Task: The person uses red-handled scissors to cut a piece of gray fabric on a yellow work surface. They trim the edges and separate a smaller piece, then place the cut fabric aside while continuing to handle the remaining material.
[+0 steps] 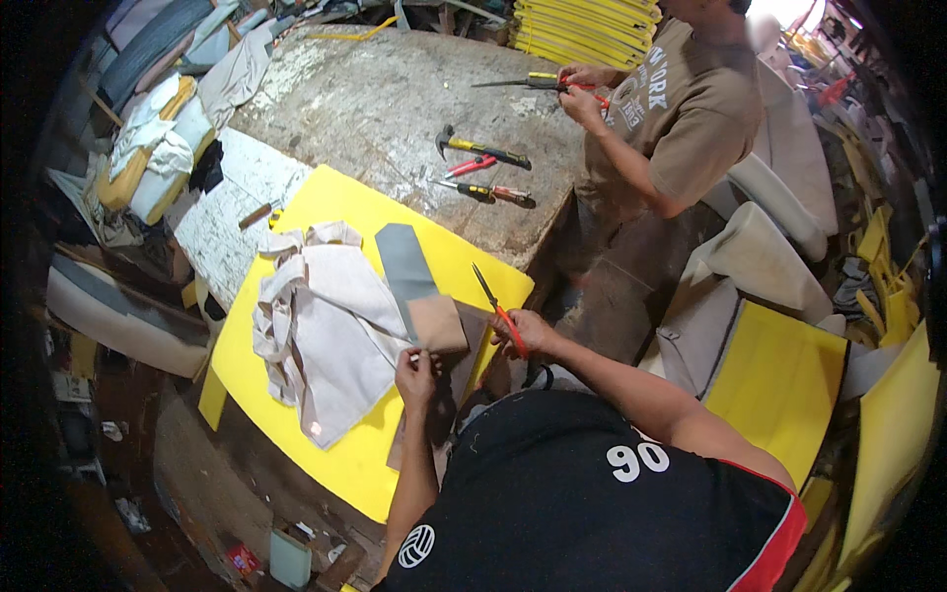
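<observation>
Clasping red-handled scissors (504, 316) in right hand (530, 333). Cannot tell the hold of left hand (416, 379), beside pale cloth (335, 335).

1 pair of red-handled scissors (504, 317) was held in the right hand (530, 334), slim dark blades angled away from the body. 1 pale, rumpled cloth (340, 335) lay across a yellow sheet (345, 474), its right corner at the left hand (417, 379)'s fingertips.
</observation>
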{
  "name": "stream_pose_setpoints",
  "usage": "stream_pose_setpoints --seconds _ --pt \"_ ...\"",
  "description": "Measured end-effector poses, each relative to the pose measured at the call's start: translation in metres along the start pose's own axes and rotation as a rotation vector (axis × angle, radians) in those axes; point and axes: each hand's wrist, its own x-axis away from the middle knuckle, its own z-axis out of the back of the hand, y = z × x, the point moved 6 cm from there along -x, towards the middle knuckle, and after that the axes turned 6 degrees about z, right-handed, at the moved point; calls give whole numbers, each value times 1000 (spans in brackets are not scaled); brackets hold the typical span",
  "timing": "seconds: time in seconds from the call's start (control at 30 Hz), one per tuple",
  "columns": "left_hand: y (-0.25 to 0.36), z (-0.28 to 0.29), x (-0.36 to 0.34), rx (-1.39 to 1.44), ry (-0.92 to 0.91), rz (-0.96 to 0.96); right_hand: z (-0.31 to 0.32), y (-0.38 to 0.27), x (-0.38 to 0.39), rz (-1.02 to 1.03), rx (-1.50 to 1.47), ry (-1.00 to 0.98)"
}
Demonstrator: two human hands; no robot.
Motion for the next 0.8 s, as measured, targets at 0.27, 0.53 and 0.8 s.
stream_pose_setpoints --seconds 0.27,0.53,0.8 --pt "32 -8 48 -350 -61 -270 -34 35 -37 -280 -296 26" --pt "44 -4 49 -60 -28 -225 -14 11 -36 -184 308 112" --pt "64 -20 33 365 0 -133 -33 17 -50 -138 -120 -79"
